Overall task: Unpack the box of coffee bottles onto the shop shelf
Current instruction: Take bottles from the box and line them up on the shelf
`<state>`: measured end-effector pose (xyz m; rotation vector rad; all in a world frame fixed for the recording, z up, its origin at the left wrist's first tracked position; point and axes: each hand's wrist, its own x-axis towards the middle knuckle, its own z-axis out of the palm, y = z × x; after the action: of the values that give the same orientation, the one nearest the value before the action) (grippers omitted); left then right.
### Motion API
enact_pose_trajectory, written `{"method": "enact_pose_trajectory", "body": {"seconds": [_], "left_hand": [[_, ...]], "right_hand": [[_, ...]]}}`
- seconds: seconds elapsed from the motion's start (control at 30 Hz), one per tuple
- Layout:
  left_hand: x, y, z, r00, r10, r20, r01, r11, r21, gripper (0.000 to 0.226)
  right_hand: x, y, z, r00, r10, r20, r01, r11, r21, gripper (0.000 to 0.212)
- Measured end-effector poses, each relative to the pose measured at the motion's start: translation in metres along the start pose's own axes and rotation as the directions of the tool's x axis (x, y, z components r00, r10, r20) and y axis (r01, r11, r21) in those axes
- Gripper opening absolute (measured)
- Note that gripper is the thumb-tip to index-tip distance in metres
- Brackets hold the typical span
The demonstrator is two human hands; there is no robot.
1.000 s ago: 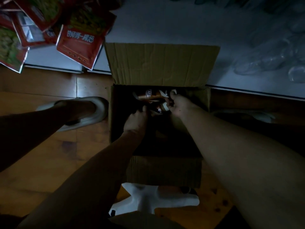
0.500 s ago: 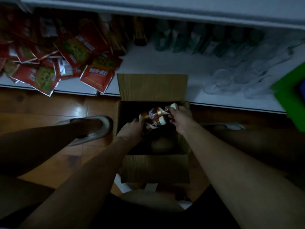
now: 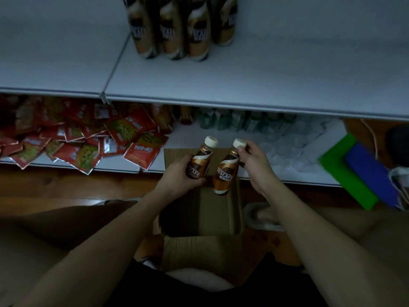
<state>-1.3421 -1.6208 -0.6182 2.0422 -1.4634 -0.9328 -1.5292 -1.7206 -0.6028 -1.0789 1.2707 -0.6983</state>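
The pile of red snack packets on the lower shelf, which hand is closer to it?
Left. The left hand, gripping a bottle, is just right of the red packets; the right hand is farther right, holding another bottle.

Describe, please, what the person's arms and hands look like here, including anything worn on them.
Both forearms are bare, with no sleeves in view. The left hand and the right hand carry no gloves, and no rings, watch or bracelet can be made out, though the dim light leaves small details uncertain. Fingernails look short and unpainted as far as can be told.
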Motion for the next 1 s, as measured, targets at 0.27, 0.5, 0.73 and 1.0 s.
{"method": "enact_pose_trajectory", "body": {"seconds": [0.27,0.5,0.73,1.0], "left_hand": [[0.010,0.052,-0.043,0.983,0.140,-0.122,-0.161,0.968,-0.193,0.065],[0.024,0.107,-0.083,0.960,0.232,-0.156,-0.264,0.935,-0.237,0.064],[0.039,0.151,-0.109,0.908,0.336,-0.250,-0.387,0.901,-0.195,0.073],[0.072,0.179,-0.115,0.890,0.273,-0.365,-0.365,0.906,-0.214,0.074]], "right_hand": [[-0.006,-0.081,-0.004,0.986,-0.167,0.018,0.164,0.980,0.118,0.023],[-0.014,-0.143,0.003,0.915,-0.402,-0.026,0.402,0.911,0.095,0.023],[-0.009,-0.183,-0.006,0.857,-0.515,-0.008,0.513,0.856,-0.058,0.025],[0.005,-0.210,-0.019,0.822,-0.566,-0.062,0.566,0.824,-0.022,0.018]]}}
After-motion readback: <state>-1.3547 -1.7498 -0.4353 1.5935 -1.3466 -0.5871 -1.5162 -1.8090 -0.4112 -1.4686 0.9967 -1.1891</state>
